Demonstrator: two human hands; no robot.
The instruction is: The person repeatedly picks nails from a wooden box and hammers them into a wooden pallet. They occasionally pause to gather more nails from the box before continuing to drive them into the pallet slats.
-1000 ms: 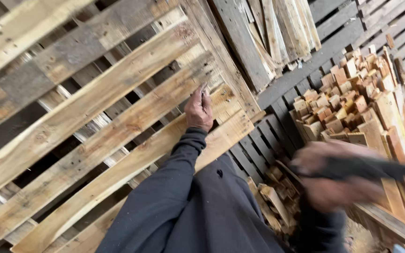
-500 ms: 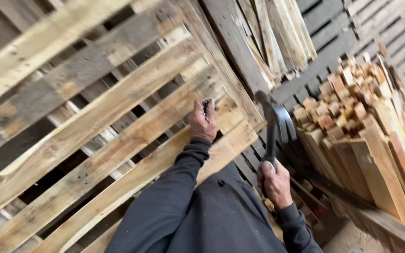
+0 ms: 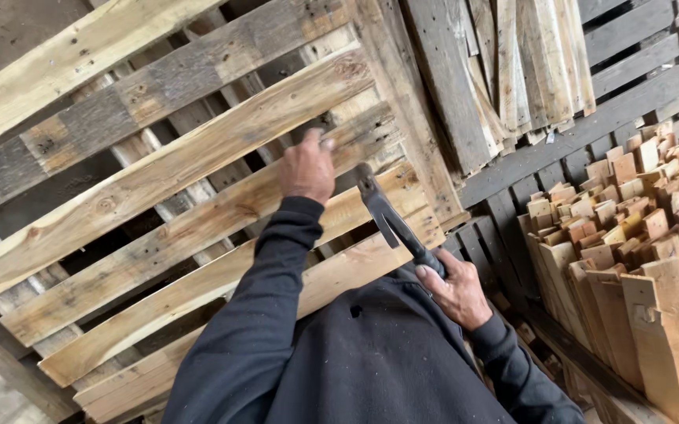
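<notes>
A wooden pallet (image 3: 159, 173) of pale and grey slats leans upright in front of me. My left hand (image 3: 306, 166) rests against one of its slats, fingers pinched at the slat's face; whether they hold a nail I cannot tell. My right hand (image 3: 453, 292) grips the dark handle of a hammer (image 3: 386, 216), whose head sits close to the pallet just right of my left hand. Both arms wear dark sleeves.
A stack of short cut wooden blocks and boards (image 3: 638, 235) fills the right side. More grey boards (image 3: 504, 71) lean at the top right, over dark pallet slats (image 3: 638, 55) behind them.
My right hand has swung the hammer from low on the right, up, and then down toward the pallet. My left hand stays on the slat.
</notes>
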